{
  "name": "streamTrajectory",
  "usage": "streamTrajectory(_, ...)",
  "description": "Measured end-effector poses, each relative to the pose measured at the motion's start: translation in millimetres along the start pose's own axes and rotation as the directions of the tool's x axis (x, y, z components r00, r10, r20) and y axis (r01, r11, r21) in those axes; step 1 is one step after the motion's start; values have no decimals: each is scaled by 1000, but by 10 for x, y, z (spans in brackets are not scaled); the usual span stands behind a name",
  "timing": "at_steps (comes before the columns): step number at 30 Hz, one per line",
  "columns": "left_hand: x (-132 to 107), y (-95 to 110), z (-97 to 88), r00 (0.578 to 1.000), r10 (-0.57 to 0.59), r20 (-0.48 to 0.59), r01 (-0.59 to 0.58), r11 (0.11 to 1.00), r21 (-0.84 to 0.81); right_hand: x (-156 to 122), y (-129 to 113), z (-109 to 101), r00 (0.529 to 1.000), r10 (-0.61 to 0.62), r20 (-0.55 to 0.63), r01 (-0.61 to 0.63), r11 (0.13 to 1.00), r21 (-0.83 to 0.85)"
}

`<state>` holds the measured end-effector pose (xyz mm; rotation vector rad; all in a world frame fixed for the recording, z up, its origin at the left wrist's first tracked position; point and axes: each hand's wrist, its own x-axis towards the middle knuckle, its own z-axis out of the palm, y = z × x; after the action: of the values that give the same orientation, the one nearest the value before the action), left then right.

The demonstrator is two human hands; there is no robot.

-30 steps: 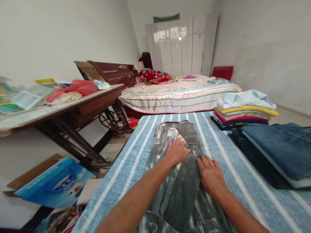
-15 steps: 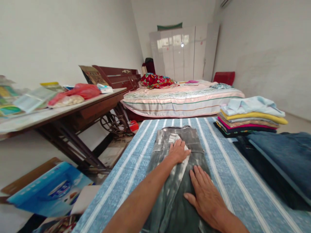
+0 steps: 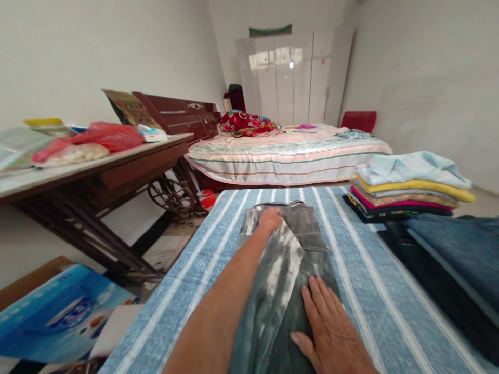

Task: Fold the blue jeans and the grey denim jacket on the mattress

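Note:
Grey washed trousers lie lengthwise on a blue-and-white striped cover. My left hand reaches to the far end of the trousers, by the pocket and far hem; its fingers are foreshortened and hidden past the knuckles. My right hand lies flat on the near part of the trousers, fingers stretched out and together, holding nothing.
A stack of folded coloured clothes and folded jeans sit on the right of the cover. A wooden table with bags and papers stands left, a blue box below it. A bed and a white wardrobe are behind.
My left hand has slid forward along the trousers to their far end. My right hand has drawn back toward me and stays flat on the cloth.

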<state>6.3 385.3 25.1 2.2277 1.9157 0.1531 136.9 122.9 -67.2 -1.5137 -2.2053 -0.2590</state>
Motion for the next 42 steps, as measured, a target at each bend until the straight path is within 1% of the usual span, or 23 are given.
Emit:
streamTrajectory(2, 57, 9, 40, 1000, 29, -3, -29, 999, -14, -2, -3, 0, 1000, 6, 0, -6, 1000, -2)
streamTrajectory(4, 70, 35, 88, 998, 52, -32, -53, 998, -18, -1, -5, 2, 1000, 20, 16, -20, 1000, 8)
streamTrajectory(7, 27, 72, 147, 991, 105, -77, -106, 994, -7, 2, -8, 7, 997, 44, 62, -46, 998, 31)
streamTrajectory(10, -58, 105, 158, 984, 149, -99, -147, 989, 28, 5, -11, 7, 995, 50, 91, -55, 997, 52)
streamTrajectory(15, -246, 231, 96, 979, 148, -143, -134, 986, 98, -4, -10, -14, 995, 43, 86, -48, 997, 57)
streamTrajectory(17, -331, 289, 113, 979, 129, -154, -113, 987, 114, -7, -9, -28, 995, 38, 88, -43, 997, 57)
streamTrajectory(19, -401, 317, 177, 984, 109, -144, -91, 988, 121, -6, -9, -41, 994, 37, 98, -43, 997, 64)
streamTrajectory(23, -436, 272, 342, 993, 94, -65, -85, 989, 124, 11, -20, -68, 991, 51, 124, -60, 996, 73)
streamTrajectory(25, -424, 252, 370, 995, 94, -45, -88, 988, 129, 21, -29, -86, 988, 66, 143, -78, 994, 81)
streamTrajectory(27, -449, 270, 344, 995, 90, -52, -82, 987, 140, 27, -37, -103, 984, 77, 161, -93, 992, 90)
streamTrajectory(29, -555, 324, 287, 992, 98, -77, -85, 984, 155, 28, -43, -116, 982, 86, 168, -102, 991, 89)
streamTrajectory(31, -754, 386, 238, 986, 142, -82, -128, 978, 165, 28, -43, -125, 983, 84, 164, -100, 991, 87)
streamTrajectory(32, -881, 408, 228, 982, 175, -66, -163, 973, 162, 29, -42, -128, 983, 82, 162, -97, 991, 88)
streamTrajectory(34, -1148, 417, 244, 971, 239, 2, -236, 961, 141, 34, -39, -136, 983, 80, 163, -96, 991, 93)
streamTrajectory(37, -1458, 351, 330, 947, 308, 92, -317, 943, 103, 50, -39, -159, 981, 86, 175, -103, 991, 89)
streamTrajectory(39, -1549, 297, 387, 934, 342, 106, -351, 932, 87, 61, -44, -182, 979, 90, 182, -105, 991, 78)
streamTrajectory(42, -1561, 268, 411, 932, 352, 87, -358, 930, 79, 71, -51, -213, 975, 82, 204, -99, 993, 70)
